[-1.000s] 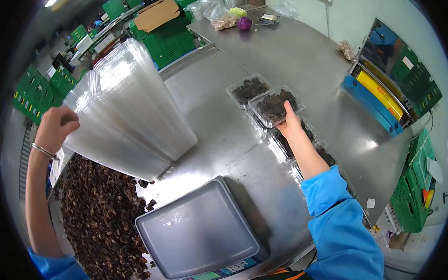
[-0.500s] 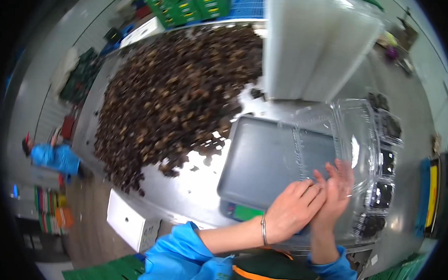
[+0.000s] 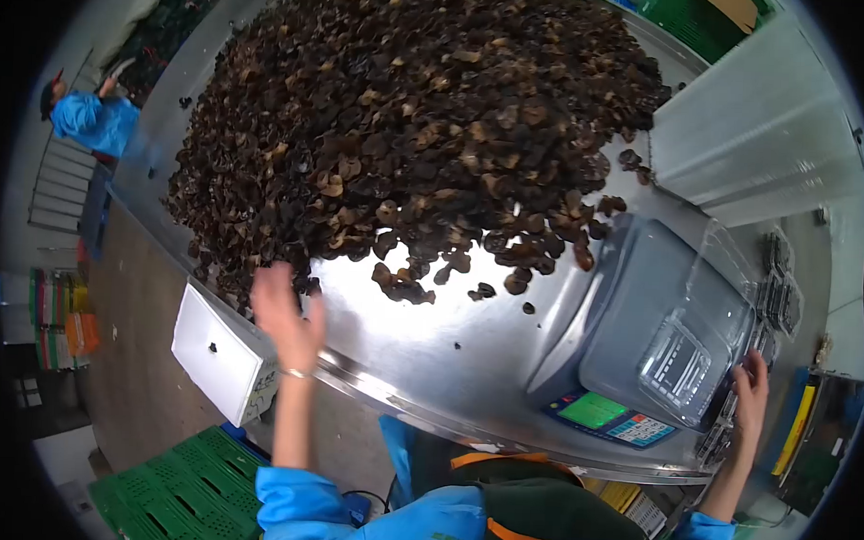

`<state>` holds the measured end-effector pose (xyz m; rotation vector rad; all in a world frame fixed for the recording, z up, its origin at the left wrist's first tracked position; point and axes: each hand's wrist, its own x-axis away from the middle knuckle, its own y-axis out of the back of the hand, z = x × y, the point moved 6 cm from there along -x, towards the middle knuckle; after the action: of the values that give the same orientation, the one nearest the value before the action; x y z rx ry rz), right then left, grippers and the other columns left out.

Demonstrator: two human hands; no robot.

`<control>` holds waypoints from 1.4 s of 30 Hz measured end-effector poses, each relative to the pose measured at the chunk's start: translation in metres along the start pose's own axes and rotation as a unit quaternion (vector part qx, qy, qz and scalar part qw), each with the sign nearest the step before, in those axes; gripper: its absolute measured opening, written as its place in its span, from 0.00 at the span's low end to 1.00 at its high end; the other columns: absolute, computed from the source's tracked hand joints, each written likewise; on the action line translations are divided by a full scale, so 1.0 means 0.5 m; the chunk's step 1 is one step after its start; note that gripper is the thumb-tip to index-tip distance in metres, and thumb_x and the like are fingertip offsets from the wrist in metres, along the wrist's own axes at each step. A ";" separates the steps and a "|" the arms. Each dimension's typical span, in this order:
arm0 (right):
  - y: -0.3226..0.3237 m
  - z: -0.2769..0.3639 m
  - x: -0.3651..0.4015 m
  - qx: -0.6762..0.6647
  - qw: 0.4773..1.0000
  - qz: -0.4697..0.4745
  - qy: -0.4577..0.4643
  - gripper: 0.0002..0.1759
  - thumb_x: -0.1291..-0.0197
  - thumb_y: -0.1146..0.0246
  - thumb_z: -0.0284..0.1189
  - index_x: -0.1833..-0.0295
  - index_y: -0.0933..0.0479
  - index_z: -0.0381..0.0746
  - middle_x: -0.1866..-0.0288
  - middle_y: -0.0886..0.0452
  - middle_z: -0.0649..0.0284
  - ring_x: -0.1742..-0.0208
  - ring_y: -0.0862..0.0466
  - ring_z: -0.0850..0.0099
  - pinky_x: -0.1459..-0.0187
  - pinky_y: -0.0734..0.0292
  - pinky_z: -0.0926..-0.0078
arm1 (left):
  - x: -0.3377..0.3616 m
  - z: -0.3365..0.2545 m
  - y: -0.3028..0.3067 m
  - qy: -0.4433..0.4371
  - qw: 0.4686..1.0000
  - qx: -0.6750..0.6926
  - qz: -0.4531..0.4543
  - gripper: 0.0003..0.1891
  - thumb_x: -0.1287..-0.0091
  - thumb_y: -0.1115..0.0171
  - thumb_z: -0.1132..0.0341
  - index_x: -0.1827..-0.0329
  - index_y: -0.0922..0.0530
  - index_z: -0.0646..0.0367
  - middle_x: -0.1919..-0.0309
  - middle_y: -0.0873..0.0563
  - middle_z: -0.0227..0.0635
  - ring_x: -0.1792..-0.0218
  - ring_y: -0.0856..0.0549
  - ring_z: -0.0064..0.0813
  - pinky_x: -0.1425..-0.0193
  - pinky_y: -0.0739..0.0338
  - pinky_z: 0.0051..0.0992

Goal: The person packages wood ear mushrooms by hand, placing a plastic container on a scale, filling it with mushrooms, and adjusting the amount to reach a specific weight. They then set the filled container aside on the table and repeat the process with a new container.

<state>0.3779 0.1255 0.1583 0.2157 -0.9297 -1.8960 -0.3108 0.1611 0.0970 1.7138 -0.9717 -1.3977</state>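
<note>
Steel tabletop (image 3: 429, 356) carried a broad heap of dark dried fungus (image 3: 409, 117), its loose edge trailing toward the near rim. The left hand (image 3: 286, 308) hovered over that rim just beside the heap's nearest pieces, its grip wide — fingers spread, holding nothing. A grey scale (image 3: 626, 301) stood to the right, with an empty clear clamshell box (image 3: 701, 341) lying open on its pan. The right hand (image 3: 751, 386) was at the box's near corner, fingers extended — whether its grip touched or pinched the plastic could not be told. A tall stack of clear boxes (image 3: 760, 139) stood behind the scale, and filled boxes (image 3: 783, 287) lay just beyond it.
</note>
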 end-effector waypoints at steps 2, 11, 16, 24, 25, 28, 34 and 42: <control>-0.053 0.177 0.024 -0.019 0.994 0.031 0.098 0.25 0.41 0.44 0.27 0.37 0.33 0.37 0.41 0.28 0.59 0.43 0.29 0.71 0.43 0.34 0.75 | -0.033 0.197 -0.030 0.244 0.970 -0.014 -0.007 0.43 0.44 0.35 0.48 0.29 0.44 0.57 0.33 0.44 0.62 0.34 0.42 0.59 0.33 0.46 0.48; -0.757 0.430 0.076 0.009 0.885 0.413 -0.215 0.26 0.39 0.41 0.44 0.40 0.34 0.43 0.42 0.33 0.65 0.48 0.30 0.71 0.54 0.21 0.61 | -0.067 0.005 -0.196 0.221 0.942 0.208 0.141 0.46 0.61 0.21 0.57 0.37 0.35 0.60 0.43 0.36 0.52 0.41 0.33 0.48 0.36 0.37 0.35; -0.940 0.472 0.202 -0.218 0.770 0.506 -0.321 0.31 0.39 0.51 0.57 0.39 0.32 0.48 0.40 0.29 0.66 0.51 0.25 0.70 0.49 0.29 0.50 | -0.036 -0.113 -0.192 0.264 0.796 0.516 0.176 0.39 0.55 0.24 0.70 0.38 0.35 0.62 0.44 0.29 0.44 0.44 0.27 0.33 0.41 0.30 0.31; -0.690 0.523 0.213 -0.440 0.742 0.450 -0.231 0.18 0.34 0.48 0.43 0.43 0.32 0.48 0.47 0.25 0.67 0.47 0.23 0.72 0.53 0.24 0.61 | -0.145 -0.289 -0.024 0.083 0.719 0.665 0.187 0.31 0.56 0.26 0.74 0.45 0.28 0.60 0.44 0.26 0.39 0.42 0.27 0.32 0.37 0.33 0.30; -0.630 0.520 0.203 -0.478 0.757 0.404 -0.191 0.18 0.34 0.48 0.40 0.42 0.34 0.47 0.45 0.26 0.66 0.46 0.23 0.71 0.53 0.23 0.62 | -0.169 -0.339 0.006 -0.001 0.737 0.654 0.173 0.32 0.56 0.26 0.74 0.44 0.29 0.62 0.43 0.26 0.40 0.41 0.27 0.31 0.36 0.34 0.30; -0.442 0.475 0.178 -0.550 0.762 0.325 -0.106 0.18 0.33 0.50 0.36 0.39 0.38 0.45 0.44 0.28 0.61 0.45 0.23 0.66 0.52 0.22 0.58 | -0.203 -0.523 0.040 -0.114 0.669 0.699 0.226 0.30 0.57 0.26 0.71 0.47 0.26 0.59 0.45 0.25 0.39 0.41 0.27 0.33 0.37 0.34 0.30; -0.185 0.233 0.141 -0.555 0.801 0.154 -0.165 0.19 0.32 0.51 0.39 0.39 0.39 0.46 0.45 0.26 0.61 0.48 0.23 0.66 0.54 0.24 0.53 | -0.101 -0.878 0.007 -0.116 0.428 0.756 0.482 0.29 0.51 0.27 0.73 0.44 0.28 0.60 0.48 0.22 0.32 0.49 0.23 0.22 0.42 0.29 0.24; -0.113 0.075 0.131 -0.458 0.836 0.214 -0.212 0.27 0.37 0.46 0.39 0.35 0.42 0.43 0.42 0.31 0.58 0.47 0.24 0.64 0.48 0.28 0.53 | -0.017 -0.979 0.014 -0.372 0.659 0.496 0.427 0.32 0.51 0.28 0.68 0.40 0.29 0.52 0.37 0.32 0.47 0.38 0.29 0.42 0.36 0.33 0.34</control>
<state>0.2863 0.1036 0.1610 -0.9441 -0.2026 -1.7667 0.1690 0.1968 0.1868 0.7909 -2.9318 -0.8345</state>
